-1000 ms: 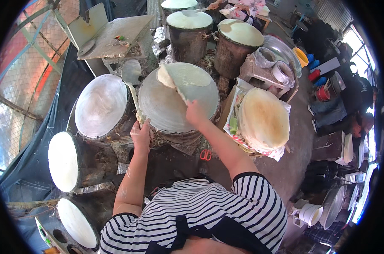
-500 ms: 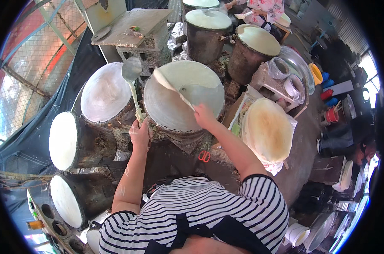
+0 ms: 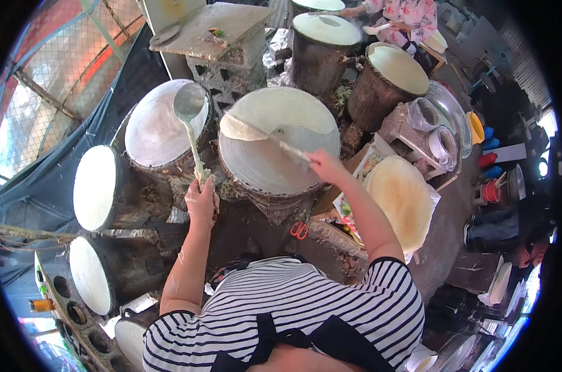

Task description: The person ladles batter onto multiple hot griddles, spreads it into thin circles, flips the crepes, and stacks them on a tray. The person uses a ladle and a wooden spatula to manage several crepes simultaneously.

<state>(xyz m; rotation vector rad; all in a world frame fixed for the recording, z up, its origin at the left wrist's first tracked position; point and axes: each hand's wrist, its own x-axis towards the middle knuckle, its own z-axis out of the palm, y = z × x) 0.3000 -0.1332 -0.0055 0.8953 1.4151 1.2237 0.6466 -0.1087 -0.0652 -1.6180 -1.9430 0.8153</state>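
Note:
My left hand [image 3: 201, 201] grips the batter-smeared handle of a metal ladle [image 3: 188, 101]. The ladle's bowl hangs over the far right part of the left griddle [image 3: 160, 133]. In my right hand [image 3: 326, 166] is the handle of a long wooden spatula. Its broad, batter-coated blade [image 3: 242, 129] lies across the middle griddle [image 3: 253, 162], along the edge of a pale batter layer [image 3: 287, 103]. That layer covers the griddle's far side, while the near side shows greyish and thinly coated.
On my right lies a stack of thin round flatbreads [image 3: 400, 199]. Red-handled scissors [image 3: 299, 230] hang near my waist. More drum-shaped stoves with white tops [image 3: 95, 188] stand left and beyond. A co-worker in a pink patterned top [image 3: 408, 17] is at the far side.
The spatula blade has swung toward me over the griddle, its handle moving right with my right hand. The ladle now overlaps the left griddle. The whole view has shifted slightly.

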